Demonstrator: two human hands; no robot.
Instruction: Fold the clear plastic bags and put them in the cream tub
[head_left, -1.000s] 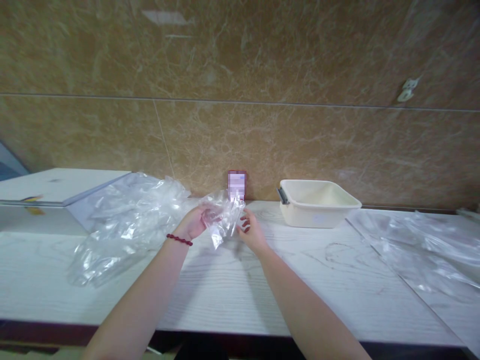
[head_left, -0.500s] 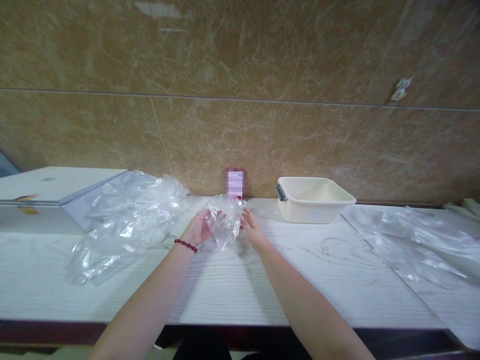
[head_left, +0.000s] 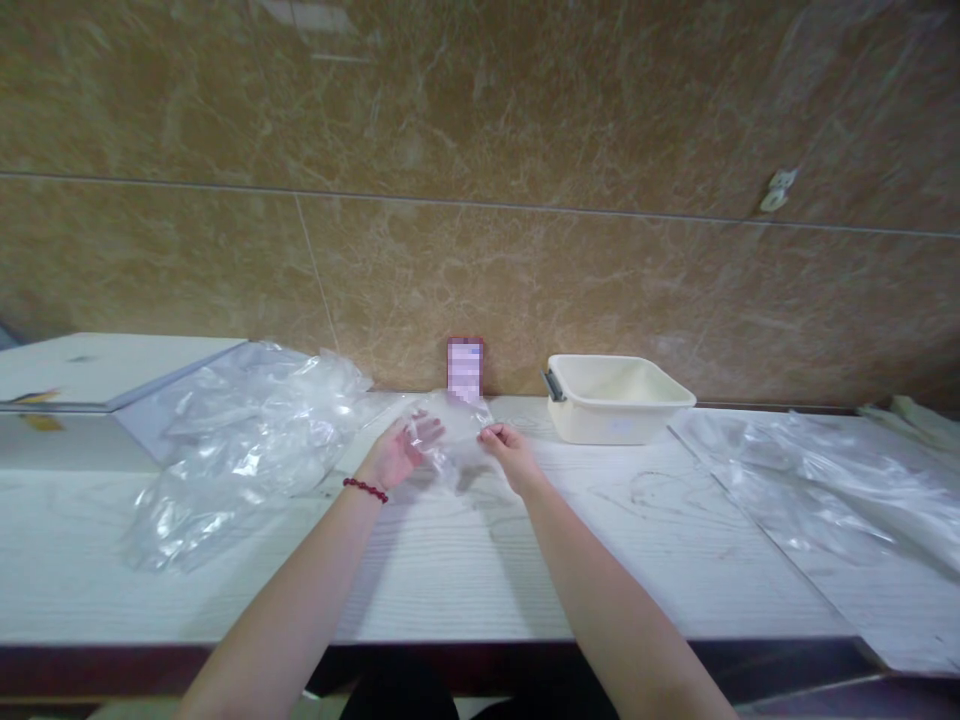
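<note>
A small clear plastic bag (head_left: pixel 454 430) is stretched between my hands just above the table. My right hand (head_left: pixel 511 452) pinches its right edge between thumb and fingers. On the other side, my left hand (head_left: pixel 397 452), with a red bead bracelet (head_left: pixel 365 489) at the wrist, has its fingers spread and palm turned inward. The film lies against those fingers and partly covers them. Behind the bag a phone (head_left: pixel 465 368) leans upright on the wall, its screen blurred out.
A cream plastic tub (head_left: pixel 611 425) with a grey handle stands right of my hands. To the left, a heap of clear plastic bags (head_left: pixel 247 450) lies against a white box (head_left: pixel 67 435). More clear plastic (head_left: pixel 810 490) covers the table's right side. The marbled wall (head_left: pixel 480 270) bounds the back.
My left fingers have spread out, and the bag has opened wider and flatter between the hands. My right hand now pinches its edge. The view has shifted slightly.
</note>
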